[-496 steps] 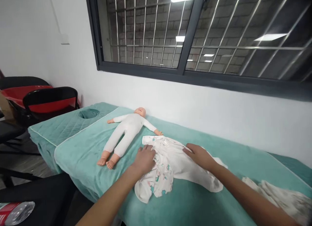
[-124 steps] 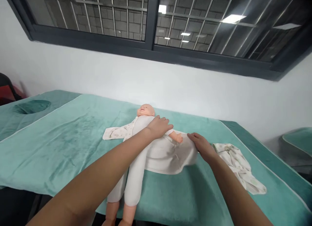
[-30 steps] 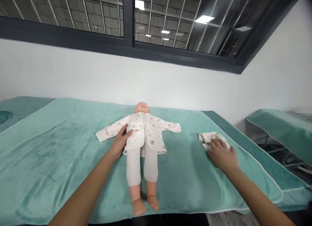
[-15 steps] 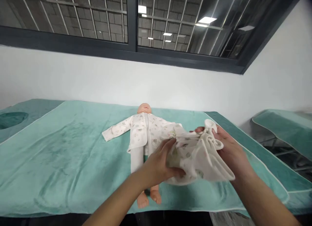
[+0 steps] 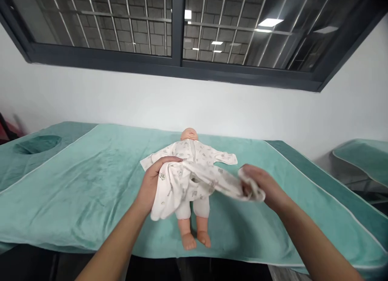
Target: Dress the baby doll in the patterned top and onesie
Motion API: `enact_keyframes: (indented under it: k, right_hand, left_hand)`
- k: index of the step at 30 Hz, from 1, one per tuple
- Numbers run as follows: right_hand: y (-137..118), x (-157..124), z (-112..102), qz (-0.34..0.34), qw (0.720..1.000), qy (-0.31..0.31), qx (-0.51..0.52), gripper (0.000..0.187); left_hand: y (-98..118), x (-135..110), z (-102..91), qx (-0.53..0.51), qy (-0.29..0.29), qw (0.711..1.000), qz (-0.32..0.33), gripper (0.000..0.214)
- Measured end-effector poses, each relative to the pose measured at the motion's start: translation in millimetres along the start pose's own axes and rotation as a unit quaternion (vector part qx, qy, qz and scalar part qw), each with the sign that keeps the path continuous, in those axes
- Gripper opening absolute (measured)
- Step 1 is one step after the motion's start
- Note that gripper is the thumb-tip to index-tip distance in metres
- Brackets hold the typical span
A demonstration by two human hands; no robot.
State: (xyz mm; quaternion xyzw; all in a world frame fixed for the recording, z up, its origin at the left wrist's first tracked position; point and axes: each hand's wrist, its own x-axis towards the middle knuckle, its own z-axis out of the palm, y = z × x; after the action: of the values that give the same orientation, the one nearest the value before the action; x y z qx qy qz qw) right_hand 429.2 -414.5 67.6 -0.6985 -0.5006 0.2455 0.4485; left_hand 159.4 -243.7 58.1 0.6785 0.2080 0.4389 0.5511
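Note:
A pair of white printed baby pants (image 5: 170, 190) is stretched between my hands, above the doll's middle. My left hand (image 5: 150, 183) grips the wide, bunched end, thumb on top. At the other end, my right hand (image 5: 263, 184) is closed on a narrow leg end, somewhat smeared by motion. Beneath the cloth a baby doll (image 5: 189, 134) lies on its back, head toward the wall. It wears a matching printed jacket (image 5: 208, 152), sleeves spread, and white leggings (image 5: 201, 207) that leave its shins and feet bare. The held pants cover part of the jacket's lower front.
A teal cover (image 5: 100, 180) spreads over the bed, with a round face hole (image 5: 38, 144) at the left. Behind it rises a white wall (image 5: 145, 99) below a dark-framed barred window (image 5: 178, 30). Another teal-covered bed (image 5: 366, 157) stands at the right.
My left hand has moved left with the pants, and my right hand slightly left and lower. The gathered cloth now stretches out between them, uncovering the doll's sleeve on the right.

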Motion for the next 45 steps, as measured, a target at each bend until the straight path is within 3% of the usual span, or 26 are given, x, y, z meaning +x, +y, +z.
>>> enact_keyframes:
  k: [2,4,7,10,12,14,18,21,23,25,27,30,32,34,37,40,43,45]
  right_hand:
    - [-3,-5,8,0.013,0.987,-0.15,-0.06,0.037]
    - [-7,-7,21,-0.016,0.97,-0.213,-0.118,0.028]
    - [-12,-5,40,-0.038,0.981,-0.148,-0.123,0.025]
    - [-16,5,56,-0.062,0.989,-0.054,-0.121,0.019]
    - [-19,13,67,-0.113,0.982,-0.024,-0.148,0.018]
    - [-23,19,77,-0.165,0.963,-0.038,-0.21,0.026]
    - [-30,21,95,-0.192,0.902,-0.11,-0.371,0.034]
    - [-33,11,99,-0.193,0.879,-0.131,-0.415,0.03]
    - [-36,1,97,-0.175,0.891,-0.148,-0.393,0.027]
    - [-42,-8,93,-0.133,0.924,-0.173,-0.315,0.024]
    - [-50,-13,89,-0.103,0.958,-0.164,-0.212,0.024]
    - [-65,-14,86,-0.115,0.982,-0.128,-0.075,0.022]
    - [-73,-11,85,-0.096,0.981,-0.165,0.032,0.019]
    - [-80,-5,83,-0.058,0.964,-0.221,0.137,0.028]
    - [-89,9,74,-0.063,0.96,-0.227,0.154,0.038]
    - [-96,26,65,-0.078,0.984,-0.142,0.076,0.047]
    - [-101,38,66,-0.087,0.989,-0.052,0.105,0.049]
    - [-101,42,71,-0.105,0.981,-0.039,0.16,0.047]
  left_hand:
    - [4,-1,-9.1,0.003,-0.1,0.995,0.009,0.019]
    - [7,0,-18.2,0.025,-0.216,0.976,0.0,0.016]
    - [14,2,-35.8,0.079,-0.329,0.941,-0.023,0.017]
    - [21,5,-53.8,0.106,-0.386,0.914,-0.067,0.025]
    - [21,5,-59.1,0.111,-0.416,0.897,-0.099,0.027]
    - [14,2,-54.9,0.111,-0.394,0.906,-0.109,0.026]
    - [-17,-11,-27.3,0.161,-0.249,0.952,-0.068,0.029]
    - [-36,-21,-10.4,0.292,-0.249,0.923,-0.011,0.029]
    - [-38,-25,-5.8,0.376,-0.259,0.889,0.032,0.015]
    - [-29,-26,-4.0,0.409,-0.244,0.876,0.069,0.013]
    - [-14,-26,-2.2,0.367,-0.214,0.901,0.089,0.022]
    - [12,-25,3.9,0.201,-0.176,0.961,0.065,0.028]
    - [27,-23,8.0,0.097,-0.147,0.984,0.026,0.027]
    - [39,-16,9.0,0.027,-0.112,0.993,-0.022,0.026]
    - [54,1,1.0,-0.051,-0.078,0.992,-0.081,0.02]
    - [69,18,-11.3,-0.044,-0.141,0.984,-0.104,0.016]
    - [76,25,-13.2,0.068,-0.241,0.963,-0.101,0.024]
    - [74,25,-7.0,0.088,-0.224,0.967,-0.088,0.026]
